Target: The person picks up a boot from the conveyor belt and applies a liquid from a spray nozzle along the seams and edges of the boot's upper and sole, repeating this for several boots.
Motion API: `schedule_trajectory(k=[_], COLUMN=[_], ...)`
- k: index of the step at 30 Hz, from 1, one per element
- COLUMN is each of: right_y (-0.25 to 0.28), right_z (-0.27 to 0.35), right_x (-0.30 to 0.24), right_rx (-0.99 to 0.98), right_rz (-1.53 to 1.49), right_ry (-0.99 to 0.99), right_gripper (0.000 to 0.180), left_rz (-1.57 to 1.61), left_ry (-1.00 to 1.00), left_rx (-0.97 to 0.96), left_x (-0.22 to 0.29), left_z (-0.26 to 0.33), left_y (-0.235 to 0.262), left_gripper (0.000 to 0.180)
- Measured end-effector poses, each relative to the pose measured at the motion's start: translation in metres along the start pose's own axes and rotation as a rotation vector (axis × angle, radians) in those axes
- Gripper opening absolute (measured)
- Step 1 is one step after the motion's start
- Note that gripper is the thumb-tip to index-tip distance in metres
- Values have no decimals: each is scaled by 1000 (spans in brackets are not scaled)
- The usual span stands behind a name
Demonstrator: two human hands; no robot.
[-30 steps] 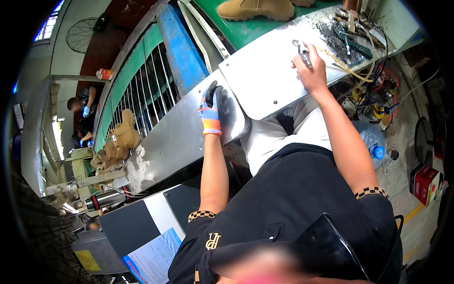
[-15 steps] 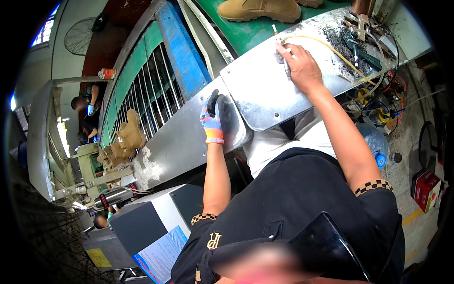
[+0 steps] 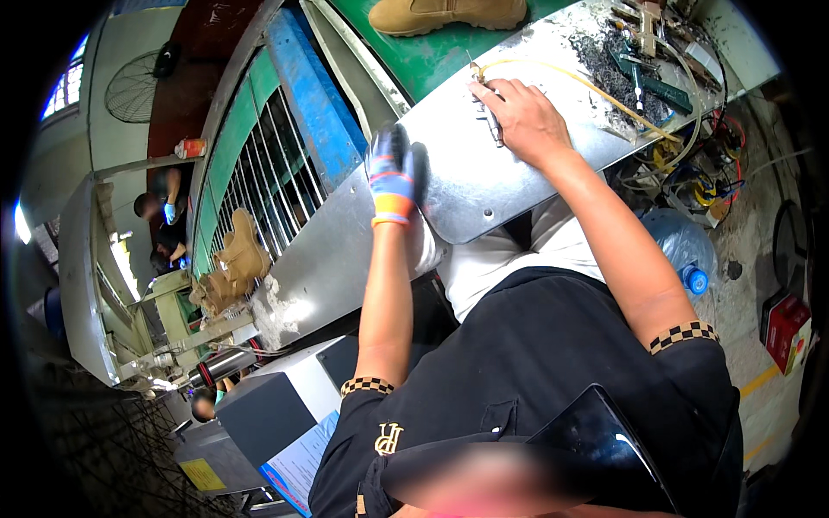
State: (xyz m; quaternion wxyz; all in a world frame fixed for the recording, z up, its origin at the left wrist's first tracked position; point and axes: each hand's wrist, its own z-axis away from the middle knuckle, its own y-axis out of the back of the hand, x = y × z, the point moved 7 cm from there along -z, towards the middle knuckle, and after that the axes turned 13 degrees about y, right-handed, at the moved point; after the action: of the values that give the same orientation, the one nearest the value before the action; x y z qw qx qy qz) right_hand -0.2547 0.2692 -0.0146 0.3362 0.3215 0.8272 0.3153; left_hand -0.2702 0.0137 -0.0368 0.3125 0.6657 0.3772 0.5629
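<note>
My left hand (image 3: 394, 177) wears a striped work glove with dark fingers. Its fingers stretch forward and the thumb stands apart; I see nothing in it. It is over the left edge of the shiny metal plate (image 3: 449, 186). My bare right hand (image 3: 528, 121) is closed around a slim metal handheld tool (image 3: 493, 129) with a thin tip at its far end. A yellow hose (image 3: 579, 79) curves from near the tool's tip across the plate to the right. Beyond the plate, a tan boot (image 3: 449, 15) lies on the green belt (image 3: 414, 60).
Pliers-like green tools (image 3: 665, 97) and dark residue lie at the plate's right end. Tangled cables hang beneath, above a clear plastic bottle (image 3: 678, 246). Several tan boots (image 3: 237, 259) stand at left beside the barred rack (image 3: 276, 164). Other people work farther left.
My left hand has reached forward, its curled fingers straightening. The right hand with the tool has shifted slightly left in the picture. The boot on the belt has moved left too.
</note>
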Motion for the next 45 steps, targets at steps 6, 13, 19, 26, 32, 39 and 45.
schedule_trajectory(k=[6, 13, 19, 26, 32, 39, 45], right_y=[0, -1, 8, 4, -2, -9, -13], right_z=[2, 4, 10, 8, 6, 0, -14], right_x=[1, -2, -6, -4, 0, 4, -9], right_rx=[19, 58, 117, 100, -50, -115, -147], right_rz=[6, 10, -24, -76, -27, 180, 135], right_ry=[5, 57, 115, 75, -6, -5, 16], right_gripper=[52, 51, 51, 60, 66, 67, 71], left_rz=[-112, -138, -89, -164, 42, -111, -1043], left_ry=[-79, -83, -54, -91, -150, 465, 1217], left_rx=[52, 74, 121, 160, -85, 261, 800], left_x=[0, 0, 1, 8, -5, -284, -519], left_z=[4, 6, 9, 10, 11, -48, 7], left_y=[-8, -4, -3, 3, 17, 188, 468], left_gripper=[53, 48, 42, 41, 60, 65, 112])
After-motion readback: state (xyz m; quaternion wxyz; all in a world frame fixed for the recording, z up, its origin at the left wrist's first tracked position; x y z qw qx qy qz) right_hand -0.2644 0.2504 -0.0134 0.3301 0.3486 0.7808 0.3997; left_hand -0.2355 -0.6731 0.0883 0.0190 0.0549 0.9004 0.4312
